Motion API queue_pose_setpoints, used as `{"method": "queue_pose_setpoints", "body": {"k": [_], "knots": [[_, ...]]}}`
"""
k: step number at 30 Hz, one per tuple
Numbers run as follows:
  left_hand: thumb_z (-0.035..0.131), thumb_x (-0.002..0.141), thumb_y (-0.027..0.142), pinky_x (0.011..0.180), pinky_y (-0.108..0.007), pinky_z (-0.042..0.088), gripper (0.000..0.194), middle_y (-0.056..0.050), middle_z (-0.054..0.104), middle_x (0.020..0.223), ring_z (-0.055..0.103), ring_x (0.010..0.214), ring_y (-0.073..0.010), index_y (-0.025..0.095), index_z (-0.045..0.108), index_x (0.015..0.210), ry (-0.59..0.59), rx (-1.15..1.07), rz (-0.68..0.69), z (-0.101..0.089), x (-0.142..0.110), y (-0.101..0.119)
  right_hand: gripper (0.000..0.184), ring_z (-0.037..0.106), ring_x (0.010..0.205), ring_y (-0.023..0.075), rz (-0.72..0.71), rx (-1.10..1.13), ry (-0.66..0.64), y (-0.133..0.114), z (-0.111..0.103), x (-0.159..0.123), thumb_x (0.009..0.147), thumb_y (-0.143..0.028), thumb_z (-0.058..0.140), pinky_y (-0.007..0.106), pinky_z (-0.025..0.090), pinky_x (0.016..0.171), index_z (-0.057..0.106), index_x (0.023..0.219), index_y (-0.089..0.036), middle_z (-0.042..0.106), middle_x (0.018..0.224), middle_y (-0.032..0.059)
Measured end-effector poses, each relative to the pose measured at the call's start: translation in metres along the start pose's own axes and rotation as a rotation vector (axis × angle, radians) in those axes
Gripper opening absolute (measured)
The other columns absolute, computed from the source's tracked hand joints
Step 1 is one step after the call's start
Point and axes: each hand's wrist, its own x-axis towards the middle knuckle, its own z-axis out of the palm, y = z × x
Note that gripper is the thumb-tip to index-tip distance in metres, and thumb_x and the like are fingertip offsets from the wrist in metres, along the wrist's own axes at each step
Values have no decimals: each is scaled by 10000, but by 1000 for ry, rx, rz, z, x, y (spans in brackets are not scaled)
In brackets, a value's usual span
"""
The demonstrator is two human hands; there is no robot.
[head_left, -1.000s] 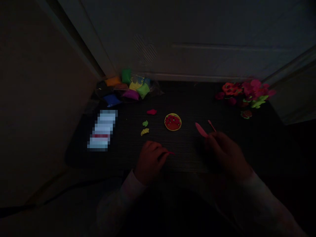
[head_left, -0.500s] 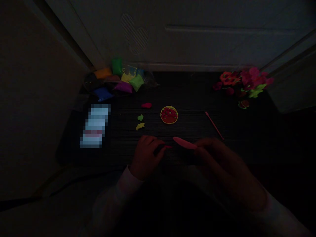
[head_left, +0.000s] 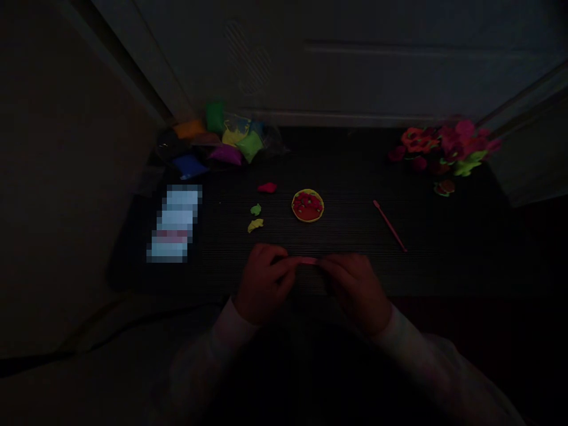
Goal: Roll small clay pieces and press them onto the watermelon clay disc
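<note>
Low over the front of the dark table, my left hand [head_left: 266, 281] and my right hand [head_left: 357, 287] almost meet, both with closed fingers. Between their fingertips spans a pink modelling-clay knife [head_left: 308, 260], its handle end gripped by my right hand. A small piece of red clay seen at my left fingertips earlier is now hidden by the knife and fingers. Just beyond the hands lies a round clay piece [head_left: 307, 214] with a yellow rim and red bits on top. To its left are a red clay lump [head_left: 267, 187], a green scrap [head_left: 255, 209] and a yellow scrap [head_left: 255, 225].
A pink modelling stick [head_left: 389, 226] lies at right on the dark table [head_left: 346, 177]. Bags of coloured clay [head_left: 226, 155] are heaped at back left, above a lit, blurred phone screen [head_left: 175, 223]. Colourful clay flowers [head_left: 461, 142] stand at back right, against the pale door.
My right hand has moved down and left, bringing the pink knife to my left fingertips. My left hand has stayed nearly in place. The view has shifted slightly.
</note>
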Motion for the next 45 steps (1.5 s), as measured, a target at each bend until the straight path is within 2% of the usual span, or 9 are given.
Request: {"method": "queue_pose_setpoints", "body": {"k": [11,27,37,41,45], "knots": [[486,713,111,697,-331,399,240,-57,569,772,462,767,-178,176,653,874,-59,25,7,1,-3,2,278,474,782,175,-20,-21,-61,0,-1,-2,839,-155,377,325,322,678,541,1062,-182,601,915,57],[465,731,127,712,-347,403,216,-56,566,791,449,779,-184,171,639,851,-101,69,23,0,-3,2,277,453,731,174,-67,-46,-56,-1,-1,-2,828,-154,394,319,310,641,548,1058,-148,602,892,66],[466,726,114,723,-366,400,214,-48,573,798,441,793,-194,188,635,834,-126,124,12,2,0,5,295,429,716,188,-57,-103,-156,-3,-4,1,816,-148,390,335,325,622,541,1069,-167,593,929,69],[470,729,113,723,-345,410,229,-38,550,809,459,802,-178,204,625,870,-81,33,-30,0,0,1,294,466,766,187,3,21,-126,1,-3,1,817,-141,380,342,370,667,535,1062,-192,582,935,67],[494,754,172,736,-316,429,212,-46,543,874,489,844,-161,180,582,947,47,-61,-155,-4,0,-3,241,518,851,153,199,334,-19,2,-9,6,837,-167,370,299,414,740,531,1014,-201,583,914,47]]}}
